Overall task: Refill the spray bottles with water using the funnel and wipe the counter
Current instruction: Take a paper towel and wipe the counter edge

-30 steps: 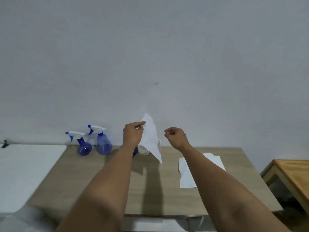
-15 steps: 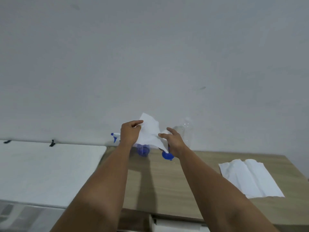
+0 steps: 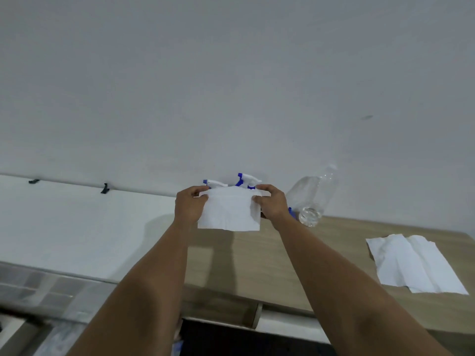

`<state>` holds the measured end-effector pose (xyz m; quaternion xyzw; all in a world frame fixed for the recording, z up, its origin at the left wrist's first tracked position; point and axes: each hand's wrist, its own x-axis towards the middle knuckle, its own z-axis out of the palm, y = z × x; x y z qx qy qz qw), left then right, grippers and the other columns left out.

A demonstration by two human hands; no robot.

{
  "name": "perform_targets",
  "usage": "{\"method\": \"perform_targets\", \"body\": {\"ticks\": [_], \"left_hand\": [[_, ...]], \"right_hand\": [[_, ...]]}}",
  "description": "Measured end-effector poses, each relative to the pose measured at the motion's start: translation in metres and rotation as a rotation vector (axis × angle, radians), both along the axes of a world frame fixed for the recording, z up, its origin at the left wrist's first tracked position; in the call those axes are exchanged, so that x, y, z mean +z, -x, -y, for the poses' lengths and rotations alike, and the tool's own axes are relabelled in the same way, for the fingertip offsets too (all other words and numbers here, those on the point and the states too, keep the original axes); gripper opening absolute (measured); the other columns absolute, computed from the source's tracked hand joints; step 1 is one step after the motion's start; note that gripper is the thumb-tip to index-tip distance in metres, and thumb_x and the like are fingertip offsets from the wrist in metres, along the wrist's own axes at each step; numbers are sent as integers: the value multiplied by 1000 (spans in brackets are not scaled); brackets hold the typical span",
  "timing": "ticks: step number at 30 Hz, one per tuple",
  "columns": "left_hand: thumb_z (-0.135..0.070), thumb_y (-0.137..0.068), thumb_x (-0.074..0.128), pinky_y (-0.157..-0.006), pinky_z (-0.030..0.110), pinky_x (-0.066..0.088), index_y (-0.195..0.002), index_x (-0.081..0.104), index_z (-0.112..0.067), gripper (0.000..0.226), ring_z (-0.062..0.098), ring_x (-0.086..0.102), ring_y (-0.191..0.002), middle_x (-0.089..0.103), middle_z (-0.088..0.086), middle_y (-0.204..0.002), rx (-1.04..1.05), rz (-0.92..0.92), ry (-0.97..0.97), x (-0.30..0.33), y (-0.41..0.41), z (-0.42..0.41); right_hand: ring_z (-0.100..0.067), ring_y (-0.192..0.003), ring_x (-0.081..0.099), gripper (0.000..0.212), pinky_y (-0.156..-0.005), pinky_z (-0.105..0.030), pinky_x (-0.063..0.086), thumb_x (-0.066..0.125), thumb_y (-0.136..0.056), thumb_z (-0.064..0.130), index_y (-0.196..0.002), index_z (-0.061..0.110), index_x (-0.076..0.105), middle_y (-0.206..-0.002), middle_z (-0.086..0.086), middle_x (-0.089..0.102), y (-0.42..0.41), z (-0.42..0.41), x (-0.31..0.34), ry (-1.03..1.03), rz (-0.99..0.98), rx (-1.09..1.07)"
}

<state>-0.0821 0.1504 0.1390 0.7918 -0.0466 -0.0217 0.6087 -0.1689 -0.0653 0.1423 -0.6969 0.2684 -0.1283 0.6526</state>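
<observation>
my left hand (image 3: 189, 206) and my right hand (image 3: 273, 202) hold one white tissue (image 3: 229, 211) between them, raised above the wooden counter (image 3: 295, 255). each hand pinches an upper corner, thumb on the near face and fingers curled behind the sheet. the tissue hangs flat and roughly square, its lower edge free of the counter. its shadow falls on the wood below.

behind the tissue, against the wall (image 3: 231, 86), stand two spray bottles (image 3: 244, 179). only their white and blue trigger heads show above the sheet; the bodies are hidden. i cannot tell how full they are.

just right of my right hand a clear bottle (image 3: 312, 195) leans tilted, neck toward the wall, base on the counter. a small blue piece (image 3: 291, 213) shows between my right wrist and that bottle; i cannot tell what it is.

further right, well apart from the hands, a second tissue (image 3: 413, 264) lies unfolded and creased on the counter near its front edge.

to the left the counter meets a white surface (image 3: 77, 227). two small dark clips (image 3: 104, 188) sit along its far edge at the wall.
</observation>
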Motion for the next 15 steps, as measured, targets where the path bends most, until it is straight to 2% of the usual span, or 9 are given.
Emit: {"method": "perform_targets", "body": {"ticks": [2,3,6,8,11,13,15], "left_hand": [[-6,-85,70,-85,22,45,-113,75,-20,32,10,63,-102,69,-3,-105,-26,-11,-20,-5,0,-7],[-6,-85,71,-85,22,45,-116,74,-19,33,9,62,-104,68,-4,-105,-45,-17,-34,-7,-1,-9],[-7,-85,73,-90,22,45,-118,73,-17,35,9,60,-106,68,-5,-110,-77,-10,-108,-12,-2,-14],[-9,-85,74,-89,22,45,-117,73,-16,33,10,61,-102,68,-6,-106,-82,26,-175,-14,-3,-17],[-14,-85,74,-75,20,49,-101,78,-23,19,13,67,-89,71,-12,-88,-106,78,-254,-16,-4,-20],[-17,-85,74,-72,25,54,-88,78,-26,10,12,69,-83,72,-15,-81,-125,76,-252,-15,-4,-21],[-20,-85,75,-75,30,55,-83,77,-26,7,12,68,-80,71,-16,-79,-121,76,-260,-13,-5,-20]], "right_hand": [[-31,-101,71,27,-94,-49,61,66,-95,0,-110,21,71,-118,-15,72,0,-2,-8,12,-31,22],[-30,-99,71,25,-92,-47,62,66,-95,-1,-110,18,72,-116,-15,73,0,-2,-12,-28,-43,41],[-25,-89,72,26,-72,-33,63,71,-92,-4,-116,6,74,-109,-15,75,3,-1,-15,-151,-104,128],[-27,-91,72,29,-75,-34,63,74,-89,-7,-117,-1,74,-113,-18,75,4,2,-17,-132,-144,155],[-35,-104,72,18,-88,-42,63,76,-90,-5,-108,-3,76,-117,-21,74,4,5,-16,-27,-191,161],[-33,-103,71,4,-79,-37,62,78,-91,2,-94,2,77,-111,-16,74,4,5,-15,25,-212,176],[-26,-96,66,9,-70,-29,56,79,-91,9,-84,9,74,-105,-10,72,5,7,-14,81,-226,200]]}}
